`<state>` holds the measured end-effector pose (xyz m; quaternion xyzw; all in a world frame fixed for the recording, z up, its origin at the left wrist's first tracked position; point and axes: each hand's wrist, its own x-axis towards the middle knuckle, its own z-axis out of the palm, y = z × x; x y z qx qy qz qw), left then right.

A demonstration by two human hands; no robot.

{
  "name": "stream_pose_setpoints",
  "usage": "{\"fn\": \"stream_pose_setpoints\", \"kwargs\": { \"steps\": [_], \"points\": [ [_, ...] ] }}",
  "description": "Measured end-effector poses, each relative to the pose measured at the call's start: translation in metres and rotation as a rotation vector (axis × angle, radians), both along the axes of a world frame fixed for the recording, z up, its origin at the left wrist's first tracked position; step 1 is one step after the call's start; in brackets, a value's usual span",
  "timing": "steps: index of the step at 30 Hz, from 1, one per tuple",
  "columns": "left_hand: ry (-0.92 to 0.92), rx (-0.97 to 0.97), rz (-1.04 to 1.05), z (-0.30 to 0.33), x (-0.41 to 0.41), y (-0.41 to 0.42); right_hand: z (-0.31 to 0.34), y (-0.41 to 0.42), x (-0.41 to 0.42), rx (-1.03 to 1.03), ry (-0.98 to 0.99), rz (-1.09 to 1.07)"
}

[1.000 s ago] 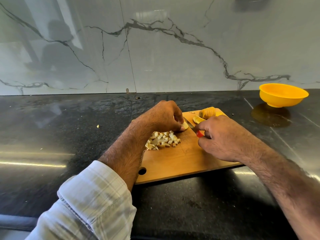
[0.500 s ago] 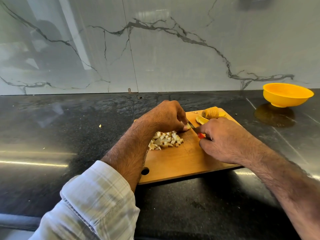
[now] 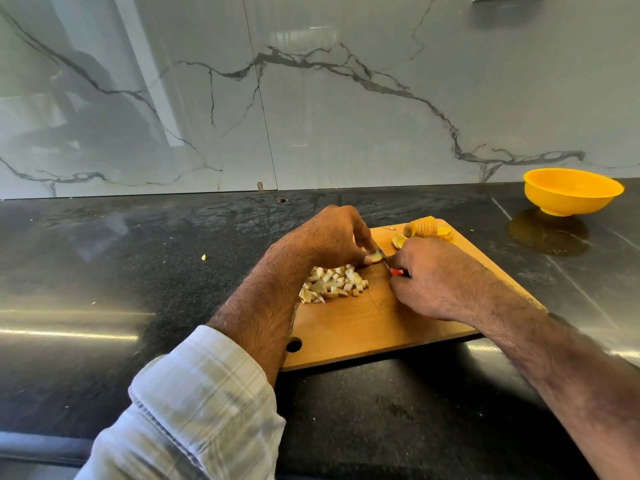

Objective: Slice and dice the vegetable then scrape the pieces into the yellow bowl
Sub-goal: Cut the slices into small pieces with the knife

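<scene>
On the rectangular honey-coloured wooden cutting board (image 3: 374, 323), the left hand (image 3: 325, 239) curls its fingers down and pinches a small pale slice of the vegetable (image 3: 375, 257) against the wood. The right hand (image 3: 433, 278) is wrapped around the red handle of a small steel-bladed knife (image 3: 384, 259), whose blade sits right beside that slice.

To dice it well, I'd say the left fingertips should stay tucked back from the edge, with the blade dropping straight down in even cuts so the cubes match the rest.

Just in front of the left hand lies a heap of small cream-white diced cubes (image 3: 334, 285), matte and firm-looking. At the board's far edge waits the yellow, ridged, uncut piece of vegetable (image 3: 420, 226) with a few loose slices near it. The glossy round yellow plastic bowl (image 3: 571, 192) stands well apart on the polished black stone counter (image 3: 104, 271), far right, and no pieces show in it.
</scene>
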<state>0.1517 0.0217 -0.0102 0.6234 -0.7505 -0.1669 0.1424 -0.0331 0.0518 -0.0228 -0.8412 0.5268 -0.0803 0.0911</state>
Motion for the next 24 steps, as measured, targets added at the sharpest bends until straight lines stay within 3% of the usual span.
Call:
{"fn": "stream_pose_setpoints", "kwargs": {
  "steps": [11,19,24],
  "points": [
    [0.032,-0.026,0.033,-0.002,0.003,-0.002,0.007,0.013,-0.019,-0.078,-0.213,0.065],
    [0.034,-0.019,0.007,-0.002,0.004,-0.002,0.009,0.021,-0.008,-0.024,-0.005,0.067],
    [0.031,-0.005,0.007,-0.002,0.005,-0.005,0.012,0.028,0.003,-0.099,0.2,0.069]
  ]
}}
